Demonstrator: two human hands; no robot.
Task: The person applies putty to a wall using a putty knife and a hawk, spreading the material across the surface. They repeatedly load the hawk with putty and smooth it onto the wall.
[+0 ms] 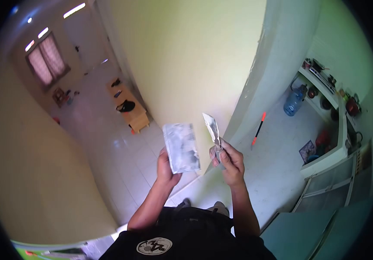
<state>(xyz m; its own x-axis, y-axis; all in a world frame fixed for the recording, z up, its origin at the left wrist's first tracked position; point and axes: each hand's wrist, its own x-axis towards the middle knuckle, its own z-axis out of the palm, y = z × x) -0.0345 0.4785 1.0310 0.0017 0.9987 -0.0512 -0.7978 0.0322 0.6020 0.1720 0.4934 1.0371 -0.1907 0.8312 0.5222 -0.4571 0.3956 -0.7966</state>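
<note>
My left hand (165,168) is closed on the lower left edge of a flat rectangular board (181,147), its face smeared with white and grey putty. The part of the board behind my fingers is hidden. In my right hand (231,164) is a putty knife (212,128), gripped by its handle with the blade pointing up. White putty coats the blade. Knife and board are apart, side by side before me. Just beyond them stands a cream wall (190,56), whose right edge borders a greyish strip with small chipped spots.
A wooden bench (133,113) with dark items stands left on the tiled floor. On the right are an orange-and-black stick (259,131), a blue water jug (294,102) and a kitchen counter (320,84) with pots. A teal surface (301,234) lies at lower right.
</note>
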